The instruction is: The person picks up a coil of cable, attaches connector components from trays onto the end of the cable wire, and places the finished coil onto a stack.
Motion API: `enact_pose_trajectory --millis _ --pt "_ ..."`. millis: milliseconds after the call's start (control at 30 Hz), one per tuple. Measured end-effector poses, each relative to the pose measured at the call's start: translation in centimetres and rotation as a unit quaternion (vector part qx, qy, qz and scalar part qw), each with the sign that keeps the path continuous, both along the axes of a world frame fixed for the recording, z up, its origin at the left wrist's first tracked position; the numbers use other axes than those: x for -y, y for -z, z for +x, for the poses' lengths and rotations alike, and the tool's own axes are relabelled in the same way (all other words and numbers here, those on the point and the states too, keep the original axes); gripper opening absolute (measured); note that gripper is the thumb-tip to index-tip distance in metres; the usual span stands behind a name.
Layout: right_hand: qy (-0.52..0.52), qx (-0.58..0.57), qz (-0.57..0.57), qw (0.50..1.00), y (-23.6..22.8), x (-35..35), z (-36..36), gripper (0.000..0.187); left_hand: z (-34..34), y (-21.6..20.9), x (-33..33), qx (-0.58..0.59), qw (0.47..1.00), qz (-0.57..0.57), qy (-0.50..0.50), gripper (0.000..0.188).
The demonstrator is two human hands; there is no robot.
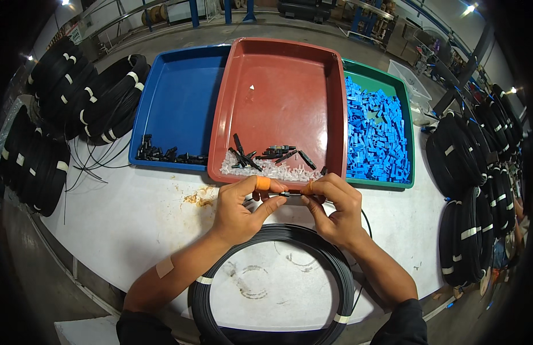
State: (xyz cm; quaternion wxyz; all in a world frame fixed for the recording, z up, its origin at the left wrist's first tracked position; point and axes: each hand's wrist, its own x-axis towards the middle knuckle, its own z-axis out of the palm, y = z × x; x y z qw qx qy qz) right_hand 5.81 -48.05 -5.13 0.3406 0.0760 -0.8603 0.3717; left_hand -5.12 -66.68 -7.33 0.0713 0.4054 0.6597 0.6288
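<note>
**Crosswise: a small black plug (285,194) bridges two pinching hands**

From where I stand, everything turns on one short line running left to right. The plug is held just above the desk (122,221), between the two hands, its long axis lying across the person's front, roughly parallel to the near edge of the red tray (283,103). It lies to the right of the left hand (243,204) and to the left of the right hand (337,210), so the fingertips face each other along it.

The left hand seems the nearer to its dark body: thumb and forefinger are closed on that side. The right hand pinches too, thumb against finger, at the other end; exactly which part sits under those fingertips I cannot tell, since they cover it. Only a narrow gap separates the two grips. Each hand wears an orange band (263,183) on a finger.

Just beyond the knuckles, loose black plugs (272,153) and clear bits (266,171) lie at the near side of the red tray. That tray overlaps the blue tray (180,98) on the left, and the green tray (411,144) stands on its right, full of blue clips (378,132). Nearer the person, a coil of black cable (348,276) lies flat between the forearms, and a thin strand (367,221) curves down on the right.
</note>
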Motion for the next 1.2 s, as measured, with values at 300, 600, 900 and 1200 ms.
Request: enact_pose_trajectory --millis 300,600,900,1200 --pt "-0.012 0.021 0.060 0.998 0.5 0.2 0.3 0.028 -0.2 -0.2 -0.8 -0.145 0.988 0.045 0.001 0.016" --pt "-0.036 0.059 0.027 0.997 -0.4 1.1 0.0 0.028 0.1 -0.3 -0.2 -0.102 0.994 0.007 -0.045 0.015" --pt "-0.031 0.015 0.087 0.996 0.2 -0.5 -1.0 0.027 0.2 -0.3 -0.2 -0.104 0.994 0.013 -0.028 0.014" --pt "-0.001 0.009 0.026 1.000 -0.6 -2.8 -1.4 0.041 1.3 -2.8 2.1 -0.218 0.915 -0.280 0.193 0.055"
